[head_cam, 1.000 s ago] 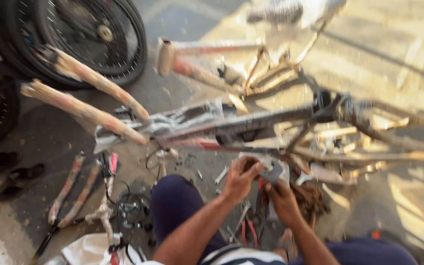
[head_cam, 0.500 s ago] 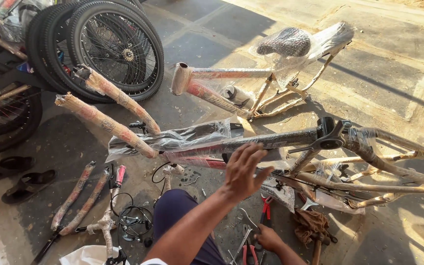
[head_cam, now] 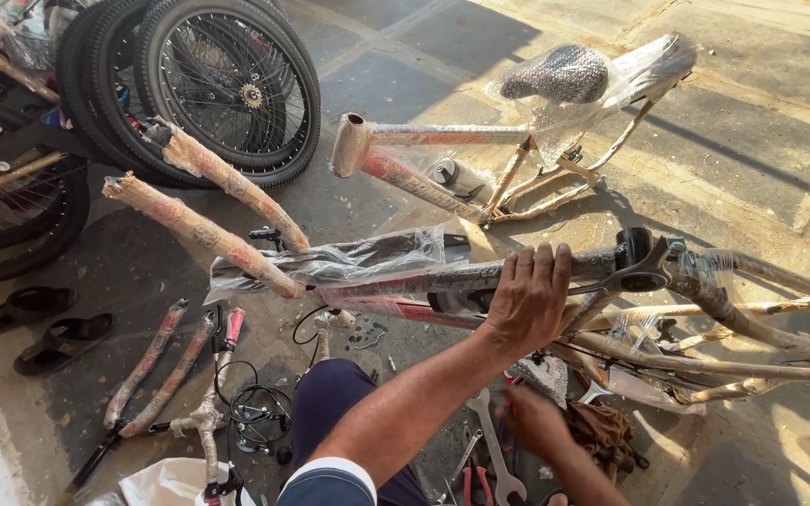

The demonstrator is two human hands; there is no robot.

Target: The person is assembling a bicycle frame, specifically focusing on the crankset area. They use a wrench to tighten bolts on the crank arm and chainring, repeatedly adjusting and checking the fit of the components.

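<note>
A bicycle frame (head_cam: 405,281) wrapped in clear plastic and brown paper lies across the concrete in front of me. My left hand (head_cam: 532,295) is clasped over its dark top tube, close to the black seat clamp (head_cam: 644,262). My right hand (head_cam: 534,420) is lower, blurred, among tools on the ground beside a silver spanner (head_cam: 494,440) and red-handled pliers (head_cam: 471,483). Whether it holds anything is unclear. My knee in dark trousers (head_cam: 330,412) is under the frame.
A second wrapped frame (head_cam: 442,178) with a plastic-covered saddle (head_cam: 555,73) lies further off. Several spoked wheels (head_cam: 227,89) lean at top left. Black sandals (head_cam: 49,323), wrapped fork parts (head_cam: 157,365), coiled cables (head_cam: 260,417) and a brown rag (head_cam: 602,426) lie around.
My left hand has moved up and closed over the frame's top tube. My right hand has dropped away from the frame to the tools on the ground.
</note>
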